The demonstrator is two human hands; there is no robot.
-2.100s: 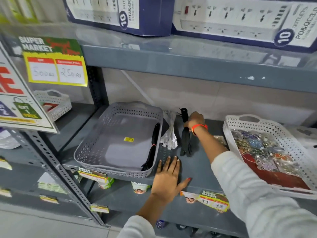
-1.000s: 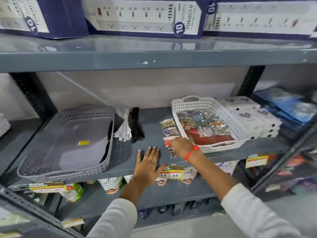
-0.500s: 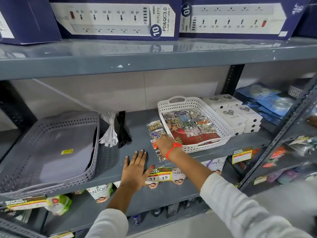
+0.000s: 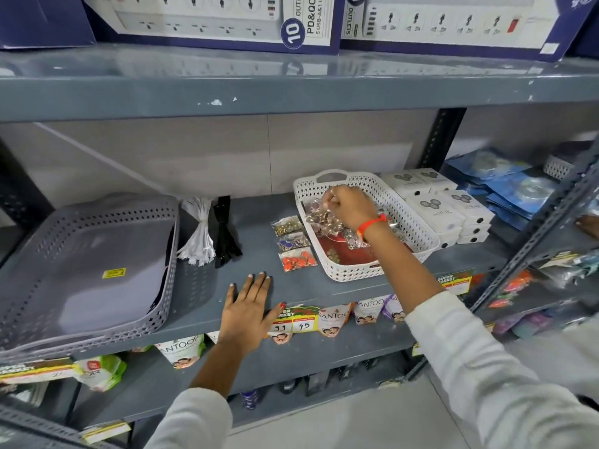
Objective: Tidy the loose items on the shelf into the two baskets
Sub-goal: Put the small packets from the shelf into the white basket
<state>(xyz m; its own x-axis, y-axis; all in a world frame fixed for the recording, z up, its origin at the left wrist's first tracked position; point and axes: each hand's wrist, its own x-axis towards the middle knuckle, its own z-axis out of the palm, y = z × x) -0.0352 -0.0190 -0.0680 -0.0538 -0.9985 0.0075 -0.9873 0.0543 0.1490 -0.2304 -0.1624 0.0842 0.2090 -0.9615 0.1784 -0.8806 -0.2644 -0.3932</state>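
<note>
A white perforated basket (image 4: 411, 226) on the grey shelf holds several small clear packets of beads and trinkets. My right hand (image 4: 348, 207) hovers over it, pinching one such trinket packet (image 4: 319, 212). Three loose packets (image 4: 293, 243) lie in a column on the shelf just left of the basket. A grey basket (image 4: 97, 264) sits at the left with a black bundle inside along its right wall. Between the baskets lie a white cable-tie bundle (image 4: 199, 233) and a black bundle (image 4: 225, 233). My left hand (image 4: 248, 311) rests flat on the shelf's front edge, fingers spread.
White boxes (image 4: 449, 205) stand stacked right of the white basket, blue packets (image 4: 512, 186) beyond them. Power-strip boxes (image 4: 227, 21) line the shelf above. Price tags (image 4: 296, 319) and sachets hang from the front edge. A metal upright (image 4: 531, 241) crosses at right.
My right hand lifted a trinket packet from the loose column on the shelf and moved it right, over the white basket. The left hand stayed flat on the shelf.
</note>
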